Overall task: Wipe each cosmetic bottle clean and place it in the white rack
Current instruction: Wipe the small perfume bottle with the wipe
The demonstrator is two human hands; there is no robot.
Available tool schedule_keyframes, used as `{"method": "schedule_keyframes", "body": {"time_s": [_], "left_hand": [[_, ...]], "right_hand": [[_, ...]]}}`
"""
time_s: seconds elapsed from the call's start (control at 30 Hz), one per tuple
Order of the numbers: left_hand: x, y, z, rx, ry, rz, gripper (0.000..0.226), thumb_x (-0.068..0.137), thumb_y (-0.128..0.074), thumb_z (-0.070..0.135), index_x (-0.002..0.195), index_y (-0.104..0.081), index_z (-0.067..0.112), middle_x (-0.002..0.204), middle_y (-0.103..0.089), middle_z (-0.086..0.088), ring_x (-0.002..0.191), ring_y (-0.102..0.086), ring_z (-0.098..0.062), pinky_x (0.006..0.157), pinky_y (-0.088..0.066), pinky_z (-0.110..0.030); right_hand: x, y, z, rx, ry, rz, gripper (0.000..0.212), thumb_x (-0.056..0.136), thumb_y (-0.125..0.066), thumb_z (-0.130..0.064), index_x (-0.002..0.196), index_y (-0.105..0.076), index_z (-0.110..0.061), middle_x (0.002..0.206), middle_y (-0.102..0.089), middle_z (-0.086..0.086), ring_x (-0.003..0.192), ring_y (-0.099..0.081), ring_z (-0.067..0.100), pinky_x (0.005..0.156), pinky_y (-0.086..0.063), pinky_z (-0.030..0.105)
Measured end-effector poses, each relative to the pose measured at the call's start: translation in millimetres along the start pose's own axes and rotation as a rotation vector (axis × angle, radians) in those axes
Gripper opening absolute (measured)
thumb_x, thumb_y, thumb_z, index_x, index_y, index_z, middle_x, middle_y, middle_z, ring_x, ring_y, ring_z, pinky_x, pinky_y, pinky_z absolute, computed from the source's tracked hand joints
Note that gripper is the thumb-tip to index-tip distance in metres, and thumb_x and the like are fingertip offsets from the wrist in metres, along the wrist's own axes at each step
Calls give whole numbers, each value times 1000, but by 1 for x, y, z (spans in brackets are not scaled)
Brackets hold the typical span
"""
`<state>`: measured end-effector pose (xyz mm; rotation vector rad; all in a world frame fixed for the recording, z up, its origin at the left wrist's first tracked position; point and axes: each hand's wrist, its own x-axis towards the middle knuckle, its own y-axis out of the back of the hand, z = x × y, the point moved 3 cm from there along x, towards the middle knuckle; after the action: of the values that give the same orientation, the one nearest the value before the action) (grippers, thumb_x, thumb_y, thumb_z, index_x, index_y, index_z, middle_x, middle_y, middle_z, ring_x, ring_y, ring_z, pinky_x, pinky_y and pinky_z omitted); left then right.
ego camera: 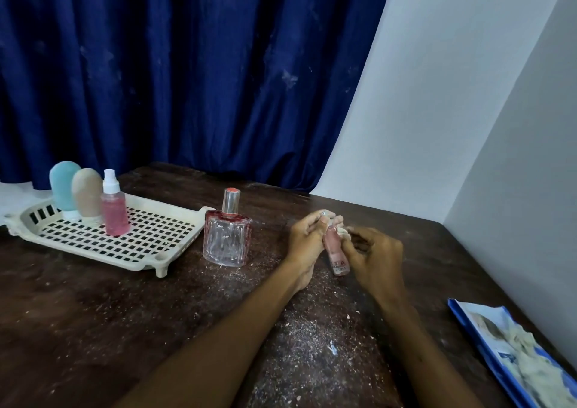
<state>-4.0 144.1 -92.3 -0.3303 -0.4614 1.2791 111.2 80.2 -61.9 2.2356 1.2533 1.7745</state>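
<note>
In the white rack [93, 253], three bottles are stood upright close together toward its far left corner: a blue squeeze bottle [64, 185], a beige squeeze bottle [87, 195] and a pink spray bottle [114, 215]. Just right of the rack, outside it, a clear glass perfume bottle [227, 240] is left standing on the dusty table [93, 314]. Further right of the rack, a small pink bottle [334, 250] is held tilted above the table, its capped top gripped by the curled fingers of the left hand [307, 235]. A small white wipe [345, 232] is pinched against the bottle's upper side by the bent fingers of the right hand [374, 257]. The wiping would probably be done best if the cap were kept firmly held, the bottle turned a little at a time, and the wipe drawn down to the base, so that no side is missed. Farthest right of the rack, a blue packet of wipes [468, 320] is seen at the table's edge.
</note>
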Motion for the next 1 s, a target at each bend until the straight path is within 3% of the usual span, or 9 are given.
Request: {"method": "schedule_keyframes", "body": {"time_s": [0.23, 0.3, 0.47, 0.57, 0.73, 0.8, 1.0], "left_hand": [[-2, 1, 0, 24, -10, 1, 24, 103, -47, 12, 121, -61, 2, 117, -72, -11, 109, -70, -23, 97, -55, -39], [-2, 0, 2, 37, -26, -7, 23, 103, -48, 12, 119, -62, 2, 118, -71, -13, 109, -69, -24, 97, -55, -38], [-1, 2, 1, 45, -26, 7, 24, 103, -48, 12, 120, -62, 2, 118, -71, -13, 109, -69, -21, 98, -54, -39], [-2, 1, 1, 55, -29, 11, 23, 102, -50, 13, 118, -64, 4, 115, -73, -10, 108, -70, -22, 98, -54, -39], [-2, 3, 3, 39, -22, 13, 23, 102, -49, 11, 120, -62, 4, 117, -71, -13, 108, -70, -20, 91, -57, -31], [-3, 2, 2, 41, -22, 19, 24, 102, -49, 11, 121, -62, 3, 116, -72, -12, 106, -70, -20, 86, -58, -28], [-3, 0, 4, 70, -34, 15, 23, 103, -50, 12, 119, -64, 6, 114, -73, -10, 104, -71, -17, 90, -57, -28]], "right_hand": [[-1, -2, 2, 53, -42, -7, 22, 82, -77, -11, 104, -76, -10, 86, -68, -11, 68, -67, 3, 66, -53, 7], [0, -2, 3, 66, -64, 3, 23, 82, -77, -7, 105, -75, -8, 86, -70, -8, 68, -65, 0, 67, -49, 2], [-3, -2, 4, 45, -61, -12, 22, 82, -77, -10, 104, -75, -10, 83, -67, -11, 68, -67, 6, 63, -58, 20], [1, -3, 2, 61, 6, 3, 23, 85, -76, -11, 108, -75, -13, 92, -72, -7, 75, -69, 6, 70, -56, 19], [-3, -6, 9, 62, -60, -30, 24, 85, -75, -6, 107, -75, -13, 91, -72, -9, 75, -68, 3, 71, -60, 23], [-6, -3, 8, 56, -36, -24, 25, 83, -76, -3, 106, -75, -12, 91, -74, -4, 74, -69, 4, 70, -59, 20], [1, -4, 0, 58, 46, -9, 26, 82, -76, -1, 105, -76, -12, 98, -71, -10, 82, -68, 5, 75, -52, 8]]}}
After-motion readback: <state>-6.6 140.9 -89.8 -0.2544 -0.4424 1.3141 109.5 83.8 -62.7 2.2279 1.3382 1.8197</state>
